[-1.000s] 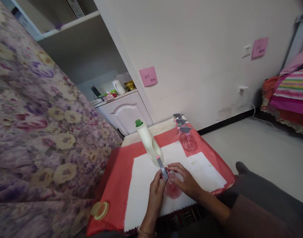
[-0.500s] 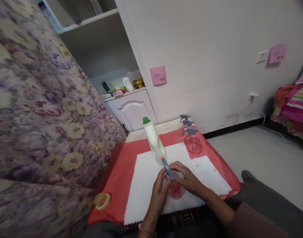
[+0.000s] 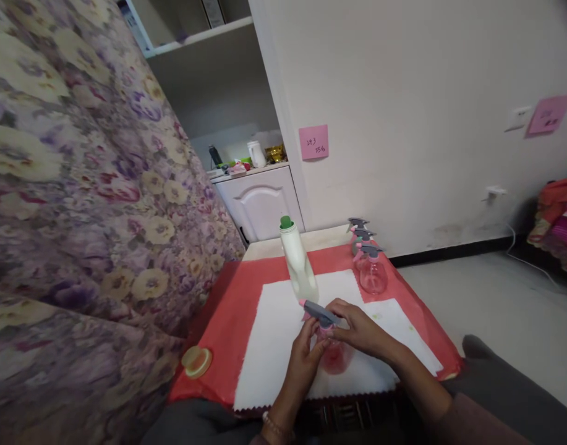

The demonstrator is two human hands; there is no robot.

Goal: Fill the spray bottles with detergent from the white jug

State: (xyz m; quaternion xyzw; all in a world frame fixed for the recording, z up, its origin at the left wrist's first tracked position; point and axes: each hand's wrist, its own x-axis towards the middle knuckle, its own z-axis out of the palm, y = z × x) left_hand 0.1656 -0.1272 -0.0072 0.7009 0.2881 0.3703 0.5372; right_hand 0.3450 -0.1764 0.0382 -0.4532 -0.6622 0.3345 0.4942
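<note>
A clear pink spray bottle [image 3: 335, 360] stands on a white cloth [image 3: 276, 334] near the table's front edge, its grey and pink spray head [image 3: 321, 314] at the neck. My left hand [image 3: 306, 349] pinches the pink collar from the left. From the right, my right hand [image 3: 352, 327] has its fingers around the same head and collar; they cover part of the neck. Just beyond stands a pale green jug [image 3: 298, 262] with a green piece in its mouth. A yellowish cap [image 3: 196, 361] lies at the table's left edge.
Several similar spray bottles [image 3: 373, 275] stand in a row at the back right of the red tablecloth [image 3: 225, 309]. A floral curtain [image 3: 102, 216] hangs close on the left. Behind are a white cabinet [image 3: 264, 204] and the wall [image 3: 394, 111].
The spray head has turned, its nozzle now pointing more to the left. Both hands stay at the bottle's neck. The whole view has shifted slightly.
</note>
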